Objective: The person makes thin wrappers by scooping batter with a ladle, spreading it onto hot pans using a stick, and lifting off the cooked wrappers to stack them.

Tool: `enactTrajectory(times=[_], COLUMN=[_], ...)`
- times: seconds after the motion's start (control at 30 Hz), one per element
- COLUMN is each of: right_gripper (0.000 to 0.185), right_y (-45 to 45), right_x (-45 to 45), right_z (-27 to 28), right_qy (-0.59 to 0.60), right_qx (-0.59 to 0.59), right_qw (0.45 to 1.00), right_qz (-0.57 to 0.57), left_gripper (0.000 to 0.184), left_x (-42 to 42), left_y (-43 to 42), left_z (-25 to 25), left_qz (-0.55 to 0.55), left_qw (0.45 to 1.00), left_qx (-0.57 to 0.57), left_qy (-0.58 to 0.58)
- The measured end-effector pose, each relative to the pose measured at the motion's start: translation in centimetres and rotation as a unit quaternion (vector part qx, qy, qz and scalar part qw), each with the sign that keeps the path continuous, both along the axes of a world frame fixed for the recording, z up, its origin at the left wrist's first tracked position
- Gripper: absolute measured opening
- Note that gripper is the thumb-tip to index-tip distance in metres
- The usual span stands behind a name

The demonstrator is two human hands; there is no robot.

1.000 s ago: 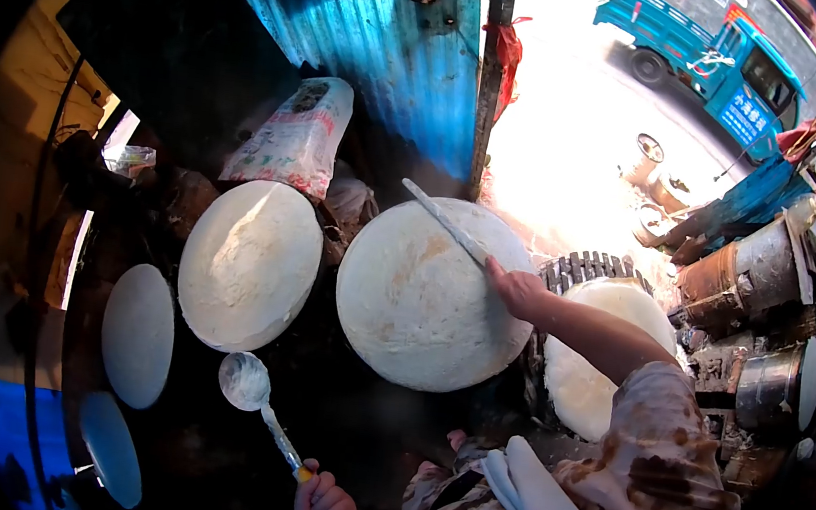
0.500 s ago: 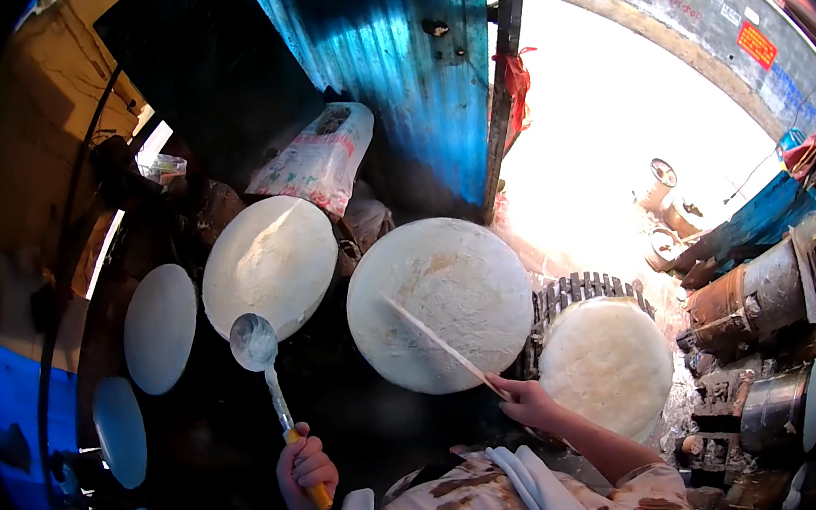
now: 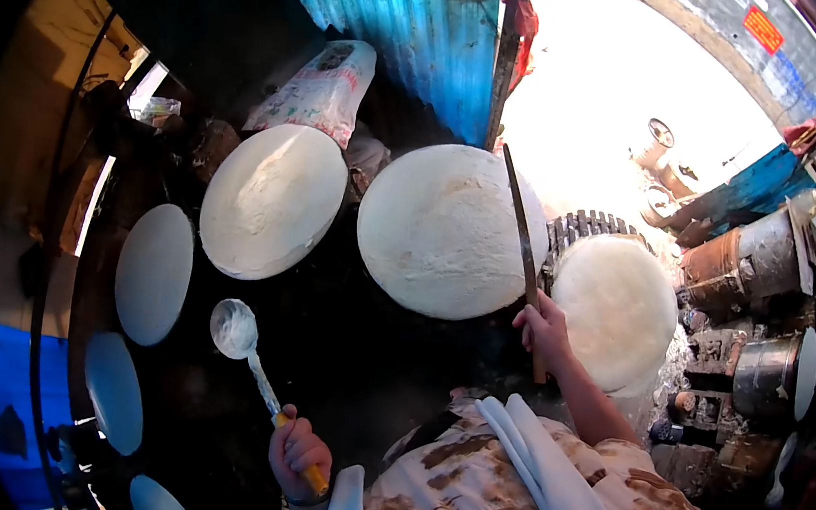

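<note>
A: While the left hand (image 3: 301,452) is curled round the yellow handle of a ladle (image 3: 235,328), how is the right hand (image 3: 542,331)?

B: Closed, fingers gripping a long flat stick (image 3: 523,218) near its lower end. Stick tilted, far tip up-left.

A: Ladle position?

B: Bowl white-coated, on the near side of the left disc (image 3: 273,201), pale and round.

A: And the stick?

B: Across the right side of the middle disc (image 3: 441,234). Contact: cannot tell.

A: Farther out?

B: Right disc (image 3: 613,314) beside a dark ribbed ring (image 3: 583,223). Printed sack (image 3: 318,94) behind left disc; blue corrugated sheet (image 3: 403,33) beyond.
</note>
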State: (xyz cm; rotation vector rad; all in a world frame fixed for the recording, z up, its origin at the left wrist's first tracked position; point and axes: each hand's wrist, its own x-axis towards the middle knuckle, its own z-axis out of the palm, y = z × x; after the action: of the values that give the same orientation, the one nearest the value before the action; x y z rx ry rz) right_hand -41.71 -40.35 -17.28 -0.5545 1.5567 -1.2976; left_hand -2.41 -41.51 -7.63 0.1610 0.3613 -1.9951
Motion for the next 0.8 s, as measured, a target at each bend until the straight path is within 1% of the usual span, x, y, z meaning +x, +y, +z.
enactTrajectory(times=[0.03, 0.07, 0.13, 0.2, 0.27, 0.3, 0.33, 0.43, 0.53, 0.6, 0.7, 0.8], right_gripper=[0.032, 0.032, 0.027, 0.028, 0.026, 0.031, 0.031, 0.041, 0.035, 0.032, 0.029, 0.028], right_y=[1.2, 2.4, 4.8, 7.0, 9.0, 9.8, 10.6, 12.1, 12.1, 11.6, 11.2, 11.0], right_x=[0.4, 0.7, 1.1, 1.5, 2.1, 2.7, 3.4, 4.8, 5.1, 4.3, 1.3, -3.1], right_z=[-1.5, -2.6, -4.4, -5.0, -4.7, -4.5, -4.3, -4.5, -3.9, -3.7, -3.9, -3.1], right_qy=[0.012, 0.015, -0.034, -0.039, -0.056, -0.057, -0.056, -0.078, -0.109, -0.12, -0.144, -0.13], right_qx=[0.003, 0.001, 0.04, 0.043, 0.07, 0.044, 0.043, 0.081, 0.059, 0.048, 0.089, 0.053], right_qw=[0.999, 0.998, 0.985, 0.979, 0.979, 0.981, 0.978, 0.975, 0.972, 0.969, 0.967, 0.982], right_qz=[-0.044, -0.059, -0.164, -0.197, -0.181, -0.183, -0.196, -0.192, -0.2, -0.209, -0.192, -0.122], left_gripper=[0.026, 0.026, 0.026, 0.027, 0.026, 0.025, 0.025, 0.025, 0.027, 0.027, 0.027, 0.026], left_x=[0.7, 1.4, 2.7, 3.7, 4.1, 4.1, 4.1, 3.7, 2.6, 1.8, 0.2, -1.7], left_y=[0.3, 0.7, 1.2, 1.4, 1.5, 1.5, 1.3, 1.4, 1.5, 1.5, 1.0, 0.5], left_z=[-0.1, -0.3, -0.8, -1.4, -1.9, -2.1, -2.4, -2.5, -2.1, -1.6, -0.7, 0.3], left_qz=[-0.001, -0.016, -0.008, -0.032, -0.047, -0.06, -0.073, -0.084, -0.083, -0.079, -0.092, -0.096], left_qw=[1.0, 1.0, 0.999, 0.999, 0.998, 0.998, 0.997, 0.996, 0.996, 0.996, 0.995, 0.995], left_qx=[0.003, 0.001, -0.003, -0.009, 0.019, 0.018, 0.017, 0.019, 0.024, 0.019, 0.017, 0.014], left_qy=[-0.011, -0.008, -0.036, -0.036, -0.03, -0.027, -0.026, -0.006, 0.001, -0.028, -0.027, -0.035])
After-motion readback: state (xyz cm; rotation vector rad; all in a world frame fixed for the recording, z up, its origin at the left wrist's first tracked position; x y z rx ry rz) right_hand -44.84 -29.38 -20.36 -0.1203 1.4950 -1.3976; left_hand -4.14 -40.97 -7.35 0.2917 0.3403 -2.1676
